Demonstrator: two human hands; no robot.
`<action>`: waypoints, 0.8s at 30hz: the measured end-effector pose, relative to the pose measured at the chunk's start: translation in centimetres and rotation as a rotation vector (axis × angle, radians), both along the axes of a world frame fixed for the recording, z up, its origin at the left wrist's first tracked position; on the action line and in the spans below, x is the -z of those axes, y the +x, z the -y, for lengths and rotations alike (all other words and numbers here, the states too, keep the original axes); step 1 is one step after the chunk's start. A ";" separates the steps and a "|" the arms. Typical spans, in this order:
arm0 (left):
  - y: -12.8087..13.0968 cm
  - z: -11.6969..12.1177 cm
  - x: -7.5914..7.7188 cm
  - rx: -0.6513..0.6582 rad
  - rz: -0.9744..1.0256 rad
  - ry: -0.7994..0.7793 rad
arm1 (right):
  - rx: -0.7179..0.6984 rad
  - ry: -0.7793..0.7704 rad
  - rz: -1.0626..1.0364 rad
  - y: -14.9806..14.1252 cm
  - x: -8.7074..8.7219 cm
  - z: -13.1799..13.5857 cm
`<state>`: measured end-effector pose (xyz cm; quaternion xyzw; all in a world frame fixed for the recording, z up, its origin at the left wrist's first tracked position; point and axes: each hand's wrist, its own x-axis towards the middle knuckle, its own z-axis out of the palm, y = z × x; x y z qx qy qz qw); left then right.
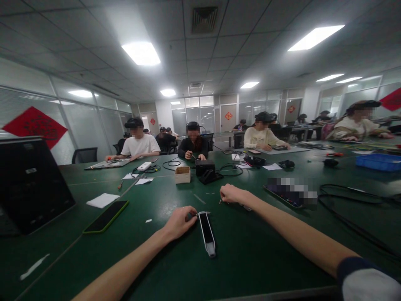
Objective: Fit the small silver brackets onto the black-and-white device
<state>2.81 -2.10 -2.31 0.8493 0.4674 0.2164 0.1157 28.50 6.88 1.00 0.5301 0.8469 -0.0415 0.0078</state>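
A long, narrow device (207,232) with a black face and a pale frame lies on the green table, its tapered end toward me. At its far left corner, my left hand (181,222) rests with thumb and forefinger closed on the edge. My right hand (232,194) is beyond the device to the right, fingers closed and bent down to the table. Just under those fingertips shows a tiny shiny piece (220,202); what they pinch is too small to make out. A small flat metal part (247,207) lies partly hidden beneath my right forearm.
A green-edged phone (106,216) and white paper (102,200) lie left, by a black computer case (34,184). Ahead stand an open small box (182,175) and a black stand (206,170). Another phone (283,194), black cables (347,221) and a blue tray (379,162) occupy the right. Several people sit beyond.
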 end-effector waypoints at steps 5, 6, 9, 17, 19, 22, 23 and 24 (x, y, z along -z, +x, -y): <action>0.1 0.0 -0.1 0.007 -0.005 0.011 | 0.021 -0.028 0.012 -0.3 -0.3 -0.5; 0.1 0.0 -0.1 0.009 -0.005 0.014 | 0.018 -0.015 0.011 -0.3 -0.3 -0.5; 0.2 0.0 -0.1 0.008 -0.003 0.017 | 0.009 0.041 0.000 -0.1 -0.3 -0.5; 0.2 0.3 -0.5 -0.059 0.048 0.185 | -0.091 0.144 -0.285 -1.2 -0.4 1.7; 0.1 0.3 -0.5 -0.063 0.084 0.259 | -0.179 0.103 -0.524 -2.5 -0.3 2.7; 0.1 0.2 -0.3 -0.049 0.144 0.335 | -0.304 -0.003 -0.819 -4.9 -0.2 4.2; 0.1 0.2 -0.2 -0.041 0.165 0.352 | -0.334 -0.055 -0.890 -5.7 -0.1 4.6; 0.1 0.2 -0.1 -0.035 0.185 0.369 | -0.354 -0.109 -0.950 -6.4 -0.1 4.9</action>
